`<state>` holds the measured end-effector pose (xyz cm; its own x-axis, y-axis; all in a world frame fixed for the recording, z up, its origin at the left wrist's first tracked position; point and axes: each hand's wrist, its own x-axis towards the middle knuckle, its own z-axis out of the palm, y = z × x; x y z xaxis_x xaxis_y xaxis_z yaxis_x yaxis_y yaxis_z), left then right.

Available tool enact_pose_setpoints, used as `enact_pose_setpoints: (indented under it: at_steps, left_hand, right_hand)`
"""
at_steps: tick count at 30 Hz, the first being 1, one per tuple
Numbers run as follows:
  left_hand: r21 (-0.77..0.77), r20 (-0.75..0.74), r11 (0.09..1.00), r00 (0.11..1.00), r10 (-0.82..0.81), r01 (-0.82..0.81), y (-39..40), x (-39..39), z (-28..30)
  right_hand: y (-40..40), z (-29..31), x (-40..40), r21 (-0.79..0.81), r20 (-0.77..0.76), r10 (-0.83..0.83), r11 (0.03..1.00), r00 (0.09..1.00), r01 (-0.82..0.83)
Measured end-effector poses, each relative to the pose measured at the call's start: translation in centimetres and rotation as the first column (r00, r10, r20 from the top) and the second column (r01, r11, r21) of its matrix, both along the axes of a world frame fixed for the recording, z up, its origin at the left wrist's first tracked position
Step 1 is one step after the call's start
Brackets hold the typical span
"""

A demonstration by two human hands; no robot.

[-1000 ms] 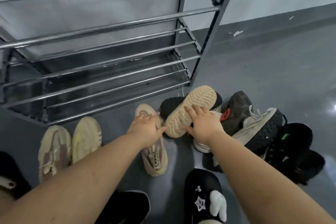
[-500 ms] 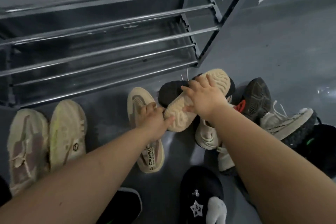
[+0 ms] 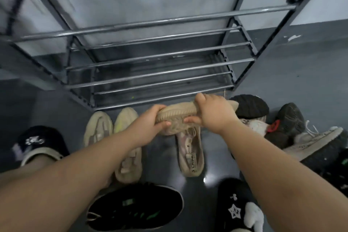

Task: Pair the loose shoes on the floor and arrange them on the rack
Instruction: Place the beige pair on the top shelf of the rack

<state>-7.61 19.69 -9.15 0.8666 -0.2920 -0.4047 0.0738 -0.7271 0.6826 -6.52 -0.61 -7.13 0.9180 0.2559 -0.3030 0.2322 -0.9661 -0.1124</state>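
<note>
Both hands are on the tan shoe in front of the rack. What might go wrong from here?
1. The left hand and right hand hold the tan shoe sideways, sole towards the camera; set down like that on the rack, it may slip between the bars.
2. Its likely mate lies directly below; a drop could knock it askew.
3. Similar beige shoes lie left, so a mispairing is possible.

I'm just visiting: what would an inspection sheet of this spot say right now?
Surface: grey floor, glossy in places.
Job's things: tan shoe held up in both hands; lettered tan shoe on the floor below it; tan pair to its left; rack, no shoes on its bars.
Clutter: heap of dark and grey shoes at right; black shoe near the camera.
Grippers: left hand and right hand both grip the tan shoe.
Cables: nothing seen.
Surroundings: pale wall.
</note>
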Motion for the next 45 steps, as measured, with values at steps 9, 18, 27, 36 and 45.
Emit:
enact_pose_setpoints:
  at_steps: [9, 18, 27, 36, 45]
  left_hand:
    - [0.092, 0.195, 0.986, 0.973, 0.12, -0.14, 6.1, -4.2, 6.2]
    - [-0.091, 0.36, 0.954, 0.883, 0.3, -0.287, 4.5, -7.9, 8.2]
    - [-0.133, 0.223, 0.989, 0.971, 0.089, -0.061, 3.8, -9.2, 7.8]
    - [-0.421, -0.757, 0.553, 0.615, 0.222, -0.719, 4.5, -8.5, 4.2]
    - [-0.335, -0.847, 0.514, 0.491, 0.204, -0.79, 7.0, -8.9, 0.0]
  right_hand:
    - [6.7, 5.0, -3.1, -0.039, 0.219, 0.0, 0.999, 0.976, 0.009]
    - [11.4, 7.8, -7.2, 0.54, -0.828, -0.301, -0.201, 0.473, 0.817]
    - [10.4, 6.4, -9.6, 0.428, -0.904, -0.189, -0.416, 0.384, 0.802]
    - [9.3, 5.0, -10.3, 0.377, -0.926, -0.095, -0.317, 0.366, 0.87]
    - [11.2, 0.7, -9.7, 0.264, -0.953, -0.173, -0.075, 0.248, 0.962]
